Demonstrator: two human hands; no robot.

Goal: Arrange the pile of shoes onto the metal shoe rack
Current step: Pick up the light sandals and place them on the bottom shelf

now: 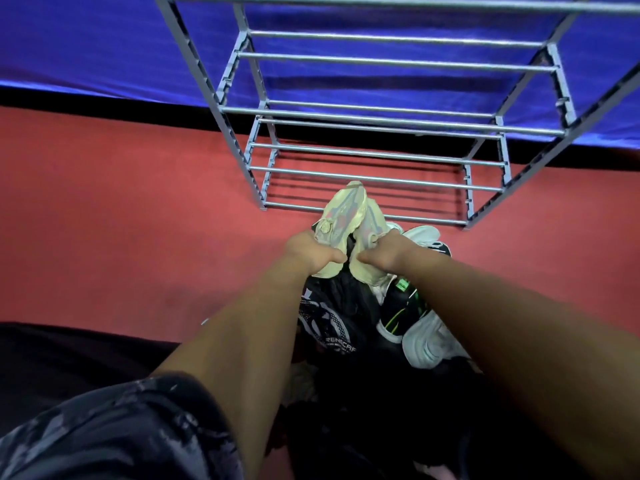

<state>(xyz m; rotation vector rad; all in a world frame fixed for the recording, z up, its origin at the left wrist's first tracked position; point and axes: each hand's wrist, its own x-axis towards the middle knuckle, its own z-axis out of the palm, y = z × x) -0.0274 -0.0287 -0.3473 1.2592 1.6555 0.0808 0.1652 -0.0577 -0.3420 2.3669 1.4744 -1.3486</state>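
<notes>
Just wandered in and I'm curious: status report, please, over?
Left grip holds one pale yellow shoe, right grip the other shoe. Rack shelves in view bare. Pile below; path to rack clear.

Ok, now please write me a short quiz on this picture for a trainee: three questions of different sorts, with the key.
1. True or false: a shoe already sits on the metal shoe rack.
2. The left hand holds: A) a pale yellow sneaker B) a black boot C) nothing.
3. How many shoes do the left hand and the right hand hold together?
Key: 1 false; 2 A; 3 two, one pale yellow sneaker each.
</notes>
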